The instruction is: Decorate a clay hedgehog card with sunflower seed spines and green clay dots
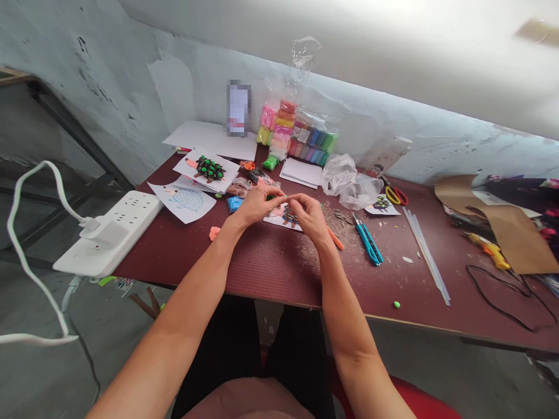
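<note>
Directly beneath left hand (261, 203) and right hand (309, 213), decorated card (283, 221) partly hidden; fingertips of both drawn together, green bit (286, 196) pinched between.

Maroon worktop (271, 265) against a scuffed wall (117, 81)
Grey floor (131, 337) below; red seat (419, 398), perhaps a stool.

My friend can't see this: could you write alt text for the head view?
A person's left hand and right hand meet over a partly hidden card on a dark red table. Around them are a green-spined hedgehog picture, a teal cutter, scissors and colourful packets.
</note>
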`<state>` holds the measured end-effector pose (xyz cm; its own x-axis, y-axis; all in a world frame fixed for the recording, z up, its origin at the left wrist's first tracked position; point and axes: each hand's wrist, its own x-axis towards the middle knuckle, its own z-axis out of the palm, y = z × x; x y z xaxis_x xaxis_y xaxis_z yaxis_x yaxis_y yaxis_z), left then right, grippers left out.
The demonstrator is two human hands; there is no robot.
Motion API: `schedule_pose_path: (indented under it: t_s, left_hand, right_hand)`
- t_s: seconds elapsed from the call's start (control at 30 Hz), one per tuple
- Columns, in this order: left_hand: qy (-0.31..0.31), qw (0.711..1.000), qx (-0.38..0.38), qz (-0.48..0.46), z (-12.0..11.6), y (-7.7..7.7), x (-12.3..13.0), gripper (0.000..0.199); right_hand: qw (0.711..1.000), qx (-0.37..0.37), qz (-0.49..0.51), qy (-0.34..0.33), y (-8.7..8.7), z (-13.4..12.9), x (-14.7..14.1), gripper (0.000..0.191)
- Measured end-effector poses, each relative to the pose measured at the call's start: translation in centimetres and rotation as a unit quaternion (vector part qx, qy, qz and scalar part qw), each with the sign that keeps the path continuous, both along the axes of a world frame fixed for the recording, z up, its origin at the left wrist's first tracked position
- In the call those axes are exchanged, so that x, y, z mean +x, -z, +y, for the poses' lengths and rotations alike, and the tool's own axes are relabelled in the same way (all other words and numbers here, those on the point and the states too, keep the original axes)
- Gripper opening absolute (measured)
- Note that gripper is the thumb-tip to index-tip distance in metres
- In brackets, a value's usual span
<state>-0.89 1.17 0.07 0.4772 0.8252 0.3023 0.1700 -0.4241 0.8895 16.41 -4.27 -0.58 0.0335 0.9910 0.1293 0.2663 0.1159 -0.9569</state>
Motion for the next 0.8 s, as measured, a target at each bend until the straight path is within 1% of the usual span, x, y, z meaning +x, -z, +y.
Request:
schedule_pose_path:
  t_s: [0.07, 0.13, 0.23, 0.3, 0.4, 0.5, 0.67, 0.73, 0.8]
  left_hand:
    - [-0.008, 1.000, 0.012, 0.003, 0.1, 0.2, 0.1, 0.036]
    - [-0.012, 1.000, 0.015, -0.004, 0.1, 0.3, 0.2, 0.031]
    - [-0.008, 1.000, 0.000, -0.016, 0.0, 0.1, 0.2, 0.028]
    - [0.009, 0.999, -0.026, -0.018, -0.1, -0.1, 0.3, 0.028]
    - [0.041, 0.998, -0.053, -0.016, -0.3, -0.4, 0.3, 0.030]
    - [0.063, 0.995, -0.068, -0.023, -0.3, -0.4, 0.4, 0.033]
    - [0.096, 0.988, -0.115, -0.025, -0.3, -0.4, 0.3, 0.041]
    - [0.091, 0.989, -0.115, -0.018, -0.3, -0.3, 0.3, 0.039]
    - [0.074, 0.992, -0.103, -0.017, -0.3, -0.3, 0.4, 0.030]
  right_hand:
    - [1.000, 0.012, -0.009, 0.011, -0.3, 0.0, 0.2, 0.033]
    - [0.998, 0.034, -0.027, 0.036, -0.6, -0.1, 0.5, 0.031]
    - [0.996, 0.055, -0.037, 0.065, -0.9, 0.0, 1.0, 0.028]
    - [0.996, 0.059, -0.025, 0.062, -0.9, 0.0, 1.1, 0.030]
    - [0.997, 0.071, -0.006, 0.036, -0.8, -0.2, 0.9, 0.035]
    - [0.995, 0.098, -0.019, 0.026, -0.9, -0.3, 0.6, 0.034]
    - [0.991, 0.114, -0.051, 0.053, -1.2, -0.5, 0.6, 0.032]
    - [0.990, 0.106, -0.069, 0.062, -1.3, -0.6, 0.7, 0.034]
    - [0.990, 0.092, -0.089, 0.055, -1.3, -0.7, 0.7, 0.035]
